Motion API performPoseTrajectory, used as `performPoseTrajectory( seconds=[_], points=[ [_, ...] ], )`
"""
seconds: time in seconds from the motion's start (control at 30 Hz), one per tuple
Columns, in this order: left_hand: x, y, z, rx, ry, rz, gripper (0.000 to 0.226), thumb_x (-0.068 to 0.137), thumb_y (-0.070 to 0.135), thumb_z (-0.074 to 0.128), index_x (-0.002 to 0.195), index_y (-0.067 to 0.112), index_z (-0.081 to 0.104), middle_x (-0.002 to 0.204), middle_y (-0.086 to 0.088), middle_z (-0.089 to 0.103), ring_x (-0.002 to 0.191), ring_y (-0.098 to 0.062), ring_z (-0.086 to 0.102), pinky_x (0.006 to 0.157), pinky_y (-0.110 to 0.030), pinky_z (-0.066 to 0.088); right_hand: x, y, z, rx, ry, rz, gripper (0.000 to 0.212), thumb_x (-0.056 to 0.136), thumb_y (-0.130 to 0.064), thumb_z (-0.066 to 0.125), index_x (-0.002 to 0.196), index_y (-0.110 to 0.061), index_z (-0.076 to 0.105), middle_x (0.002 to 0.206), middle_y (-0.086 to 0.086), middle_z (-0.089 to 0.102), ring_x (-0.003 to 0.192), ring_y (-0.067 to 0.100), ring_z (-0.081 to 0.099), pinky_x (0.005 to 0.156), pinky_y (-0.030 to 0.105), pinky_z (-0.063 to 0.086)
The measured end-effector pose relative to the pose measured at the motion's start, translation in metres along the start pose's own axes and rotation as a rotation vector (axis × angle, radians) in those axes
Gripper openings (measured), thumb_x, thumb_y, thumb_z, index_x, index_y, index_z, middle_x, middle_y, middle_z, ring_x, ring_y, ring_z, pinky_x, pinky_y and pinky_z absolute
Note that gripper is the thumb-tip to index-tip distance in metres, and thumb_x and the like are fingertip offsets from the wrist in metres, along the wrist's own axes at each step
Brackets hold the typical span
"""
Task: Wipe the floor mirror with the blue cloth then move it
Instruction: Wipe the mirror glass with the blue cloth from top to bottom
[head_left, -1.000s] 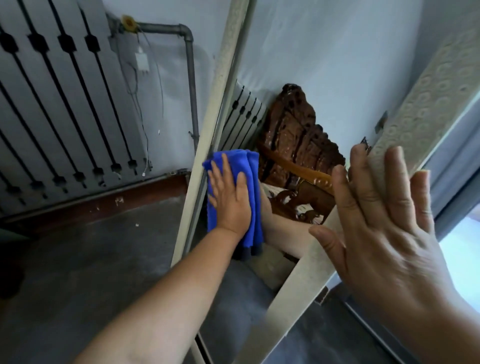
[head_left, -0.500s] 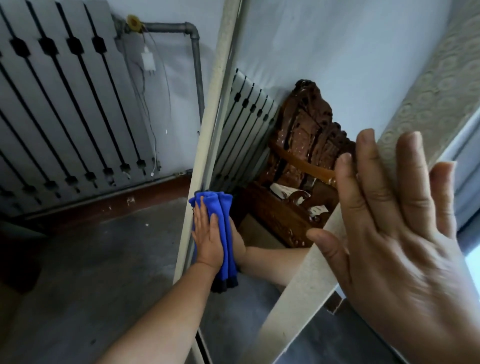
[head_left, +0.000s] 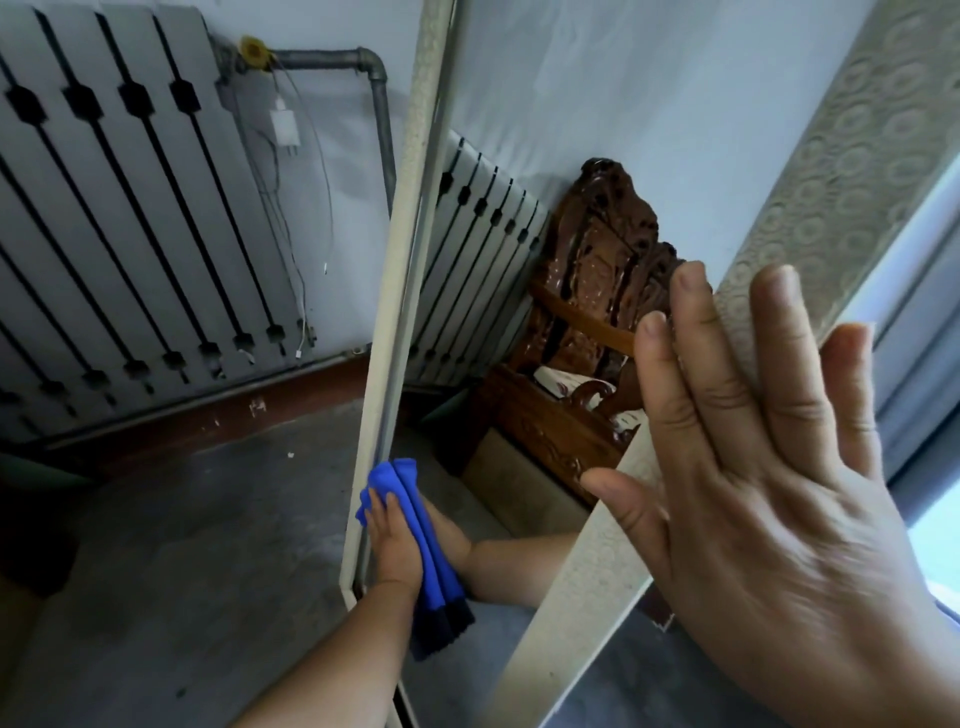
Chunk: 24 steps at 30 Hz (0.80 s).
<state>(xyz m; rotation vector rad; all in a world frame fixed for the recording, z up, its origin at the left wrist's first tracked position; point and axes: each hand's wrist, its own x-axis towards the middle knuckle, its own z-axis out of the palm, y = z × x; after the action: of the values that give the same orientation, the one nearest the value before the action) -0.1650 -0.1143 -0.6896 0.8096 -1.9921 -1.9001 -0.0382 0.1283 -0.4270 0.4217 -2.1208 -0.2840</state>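
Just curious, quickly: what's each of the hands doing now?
Left hand: open, pressing the blue cloth onto the floor mirror.
Right hand: open, flat on its frame.

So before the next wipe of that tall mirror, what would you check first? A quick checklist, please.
1. Folded blue cloth pressed on the mirror glass by the left hand: ok.
2. Right hand flat against the cream patterned mirror frame, fingers straight, bracing it: ok.
3. Cloth low on the glass, close beside the frame's left rail: ok.
4. Glass higher up already free of smears: cannot tell.
5. Mirror's foot steady on the grey concrete floor: cannot tell, the forearm hides it.
6. White wall charger and its dangling cables apart from the frame: ok.
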Motion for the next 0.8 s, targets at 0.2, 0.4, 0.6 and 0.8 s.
performPoseTrajectory(
  seconds=[0.2, 0.4, 0.6, 0.8],
  points=[
    [0.017, -0.009, -0.001, 0.056, -0.007, -0.033, 0.072, 0.095, 0.065, 0.017, 0.156, 0.028, 0.008, 0.163, -0.007, 0.017, 0.147, -0.031, 0.021, 0.119, -0.051, 0.019, 0.003, -0.004, -0.001, -0.023, 0.001, 0.034, 0.075, 0.100, -0.052, 0.041, 0.149, 0.004, 0.031, 0.159, 0.020, 0.023, 0.149, 0.033, 0.004, 0.120, 0.054, 0.007],
    [0.027, -0.005, 0.001, 0.094, 0.040, -0.036, 0.060, 0.104, 0.044, 0.018, 0.155, 0.013, 0.016, 0.162, -0.010, 0.019, 0.149, -0.027, 0.018, 0.122, -0.042, 0.011, 0.002, -0.004, -0.001, -0.055, -0.032, 0.044, 0.074, 0.101, -0.051, 0.040, 0.149, 0.004, 0.030, 0.160, 0.020, 0.020, 0.149, 0.033, 0.003, 0.119, 0.058, 0.011],
    [0.033, -0.005, 0.003, 0.131, 0.022, -0.083, 0.061, 0.103, 0.047, 0.015, 0.156, 0.016, 0.016, 0.162, -0.011, 0.021, 0.147, -0.031, 0.022, 0.121, -0.049, 0.014, 0.002, -0.005, 0.003, -0.072, -0.031, 0.046, 0.074, 0.099, -0.050, 0.045, 0.149, 0.003, 0.032, 0.160, 0.019, 0.022, 0.149, 0.035, 0.003, 0.119, 0.058, 0.009],
    [0.035, 0.000, 0.005, 0.126, 0.052, -0.070, 0.058, 0.105, 0.041, 0.016, 0.155, 0.011, 0.016, 0.161, -0.015, 0.021, 0.147, -0.033, 0.020, 0.121, -0.045, 0.013, 0.003, -0.002, 0.001, -0.074, -0.040, 0.004, 0.073, 0.097, -0.050, 0.048, 0.145, 0.005, 0.038, 0.159, 0.021, 0.023, 0.147, 0.040, 0.009, 0.119, 0.059, 0.008]
  ],
)
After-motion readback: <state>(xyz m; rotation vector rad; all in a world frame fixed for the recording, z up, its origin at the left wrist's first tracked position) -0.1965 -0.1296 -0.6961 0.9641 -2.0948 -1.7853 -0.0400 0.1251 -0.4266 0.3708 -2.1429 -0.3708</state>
